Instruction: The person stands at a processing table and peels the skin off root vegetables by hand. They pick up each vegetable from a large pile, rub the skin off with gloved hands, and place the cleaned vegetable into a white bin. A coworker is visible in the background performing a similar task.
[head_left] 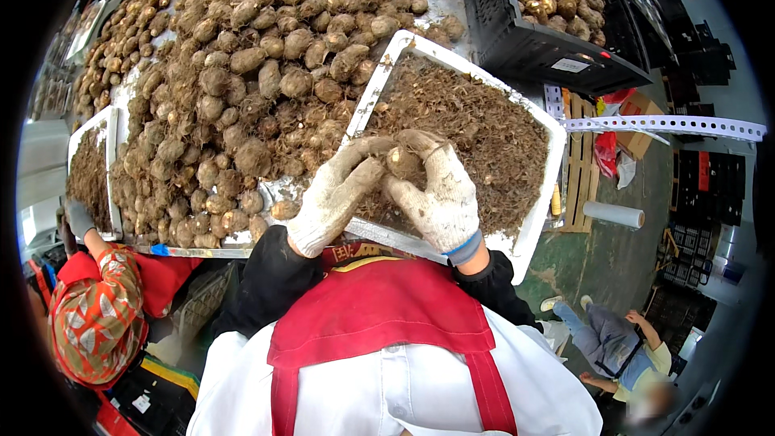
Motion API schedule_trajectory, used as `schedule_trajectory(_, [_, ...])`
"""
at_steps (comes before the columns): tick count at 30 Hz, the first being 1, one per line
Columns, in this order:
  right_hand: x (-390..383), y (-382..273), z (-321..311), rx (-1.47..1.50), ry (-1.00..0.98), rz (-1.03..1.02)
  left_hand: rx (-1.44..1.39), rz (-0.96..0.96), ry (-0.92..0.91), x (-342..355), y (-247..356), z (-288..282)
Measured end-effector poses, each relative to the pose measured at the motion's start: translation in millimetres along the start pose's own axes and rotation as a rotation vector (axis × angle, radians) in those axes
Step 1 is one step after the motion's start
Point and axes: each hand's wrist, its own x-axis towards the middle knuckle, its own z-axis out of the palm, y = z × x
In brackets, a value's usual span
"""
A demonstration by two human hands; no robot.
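Both my hands wear soiled white knit gloves and meet over a white foam box (552,163) filled with brown root hairs and peelings (460,113). Between their fingertips is a small round brown taro (404,164), its pale patch facing up. My left hand (339,194) curls its fingers against the taro's left side. From the other side, my right hand (440,194) grips it with fingers over the top and thumb below. Left of the box, a large heap of hairy taros (266,73) covers the table.
A black crate (557,56) of cleaner taros stands at the back right. At far left, a co-worker (97,307) sits by another foam box (113,169) of peelings. Another person (622,347) is at lower right. A plastic roll (613,215) and wooden pallet (578,194) lie right of the table.
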Motion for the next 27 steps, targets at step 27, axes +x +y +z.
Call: schedule_trajectory(27, [-8,-6,0,0.098,-0.212,0.23,0.561,0.152,0.064,-9,-8,-14])
